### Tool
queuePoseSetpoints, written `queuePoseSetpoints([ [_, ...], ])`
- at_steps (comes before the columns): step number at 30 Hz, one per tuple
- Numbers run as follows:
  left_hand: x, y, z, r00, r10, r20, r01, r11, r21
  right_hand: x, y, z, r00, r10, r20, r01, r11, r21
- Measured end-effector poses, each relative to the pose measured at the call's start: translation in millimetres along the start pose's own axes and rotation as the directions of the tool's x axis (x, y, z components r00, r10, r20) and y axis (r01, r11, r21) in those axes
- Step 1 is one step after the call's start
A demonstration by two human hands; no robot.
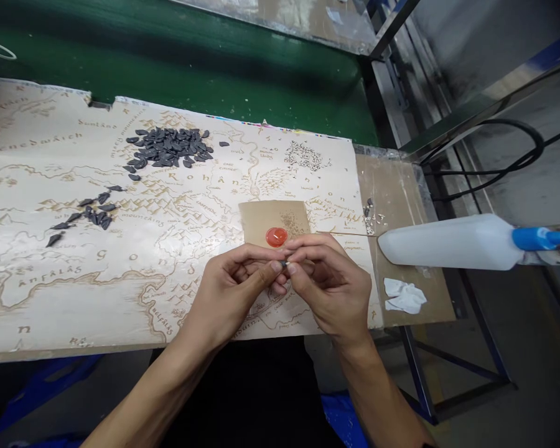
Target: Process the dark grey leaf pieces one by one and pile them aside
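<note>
While the left grip point(233, 292) and right grip point(329, 283) pinch a small dark piece point(283, 264) between them, a red disc point(277, 236) lies just beyond, on a cardboard square point(261, 223).

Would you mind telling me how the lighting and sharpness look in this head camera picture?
In the head view, lighting is soft and even, with faint shadows under the left hand and right hand; the white plastic bottle shows a sheen; the wide lens bows the map-printed sheet; the small dark piece between the fingers looks soft.

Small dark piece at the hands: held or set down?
Held: the small dark piece is pinched between the fingers of the left hand and right hand, clear of the tan card.
</note>
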State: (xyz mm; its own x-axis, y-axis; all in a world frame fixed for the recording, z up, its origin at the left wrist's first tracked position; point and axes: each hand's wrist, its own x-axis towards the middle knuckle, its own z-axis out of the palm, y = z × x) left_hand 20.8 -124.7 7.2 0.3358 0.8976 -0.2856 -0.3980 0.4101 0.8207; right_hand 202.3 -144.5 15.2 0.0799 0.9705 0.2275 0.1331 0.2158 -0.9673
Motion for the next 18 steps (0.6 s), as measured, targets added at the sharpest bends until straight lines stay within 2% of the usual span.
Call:
queuePoseSetpoints([
  [8,-0.3,-2.5,-0.7,1.000,0.024,-0.012,-0.024,1.000,-0.002,-0.8,-2.4,6.7,1.000,0.008,0.000,-0.008,1.000,-0.005],
  [10,-0.5,1.0,-7.2,0.999,0.034,-0.015,-0.033,0.999,0.013,2.9,-8.0,7.2,1.000,-0.009,0.001,0.009,1.000,-0.005],
  [12,0.0,9.2,-19.7,0.995,0.070,-0.074,-0.062,0.993,0.101,14.2,-10.8,3.9,0.998,-0.054,-0.036,0.052,0.998,-0.047],
  [14,1.4,22.6,-36.5,0.963,0.169,-0.210,-0.103,0.951,0.292,35.4,-5.6,-5.5,0.985,-0.121,-0.127,0.100,0.982,-0.160],
  [16,2.8,39.5,-53.9,0.887,0.307,-0.346,-0.104,0.861,0.498,64.8,9.3,-20.3,0.961,-0.181,-0.210,0.106,0.940,-0.325],
  [18,3.0,56.7,-69.4,0.844,0.386,-0.373,-0.091,0.787,0.610,96.7,30.2,-36.0,0.967,-0.155,-0.203,0.044,0.884,-0.465],
])
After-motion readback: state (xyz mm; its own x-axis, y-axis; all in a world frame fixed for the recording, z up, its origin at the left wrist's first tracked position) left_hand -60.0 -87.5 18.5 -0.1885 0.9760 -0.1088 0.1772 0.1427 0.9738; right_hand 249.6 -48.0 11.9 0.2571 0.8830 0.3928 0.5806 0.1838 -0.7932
